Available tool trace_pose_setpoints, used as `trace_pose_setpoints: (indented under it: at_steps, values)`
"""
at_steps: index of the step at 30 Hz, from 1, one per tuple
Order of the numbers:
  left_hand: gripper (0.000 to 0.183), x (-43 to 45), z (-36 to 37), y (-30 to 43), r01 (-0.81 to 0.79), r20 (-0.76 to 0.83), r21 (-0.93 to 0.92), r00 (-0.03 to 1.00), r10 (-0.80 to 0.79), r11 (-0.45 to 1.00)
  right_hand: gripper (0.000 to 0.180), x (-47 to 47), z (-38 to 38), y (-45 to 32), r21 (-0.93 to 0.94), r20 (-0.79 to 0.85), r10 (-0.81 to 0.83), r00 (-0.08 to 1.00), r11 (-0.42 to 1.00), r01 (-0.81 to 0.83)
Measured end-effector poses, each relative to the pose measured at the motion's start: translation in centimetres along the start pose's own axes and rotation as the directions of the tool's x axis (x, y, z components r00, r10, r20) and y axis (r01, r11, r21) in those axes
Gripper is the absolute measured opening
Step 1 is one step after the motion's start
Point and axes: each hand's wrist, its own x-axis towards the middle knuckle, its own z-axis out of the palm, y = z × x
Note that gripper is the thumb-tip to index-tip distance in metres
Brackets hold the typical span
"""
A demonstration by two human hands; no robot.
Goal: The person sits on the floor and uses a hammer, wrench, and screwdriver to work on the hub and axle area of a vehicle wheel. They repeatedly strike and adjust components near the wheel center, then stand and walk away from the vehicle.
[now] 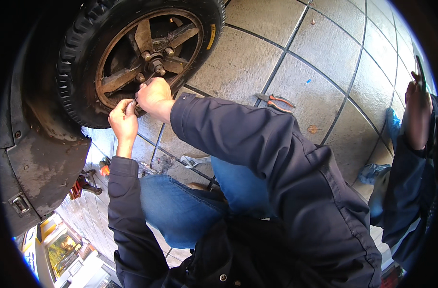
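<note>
A vehicle wheel with a rusty spoked rim (112, 81) and a black tyre (76, 54) fills the upper left. At its hub are several lug nuts and a central axle nut (157, 67). My right hand (154, 95) is just below this nut, its fingers closed on a thin metal piece that reaches up towards the axle end. Close by on the left, my left hand (124, 117) pinches with thumb and fingers near the right hand's fingertips, at the tyre's lower edge. Whether both hands grip the same piece is hidden by the fingers.
Pliers with orange-black handles (276, 102) lie on the tiled floor, right of my right sleeve. An adjustable wrench (195, 161) lies by my knees. A red jack (80, 187) stands beside the vehicle's body panel (46, 169). At the far right is another person (402, 187) with blue shoe covers.
</note>
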Motion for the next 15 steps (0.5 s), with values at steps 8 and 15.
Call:
trace_pose_setpoints:
  at_steps: [8, 15]
  values:
    - [0.008, 0.7, -0.4, 1.1, 0.009, -0.011, 0.056, 1.0, -0.008, 0.998, 0.027, -1.5, -1.8, -1.8, 0.095, 0.074, 0.065, 0.995, 0.993, -0.072]
    - [0.006, 0.3, 0.4, 0.2, 0.011, -0.046, 0.054, 0.999, -0.008, 0.998, 0.026, -1.6, -1.7, -1.5, 0.087, 0.069, 0.042, 0.997, 0.995, -0.048]
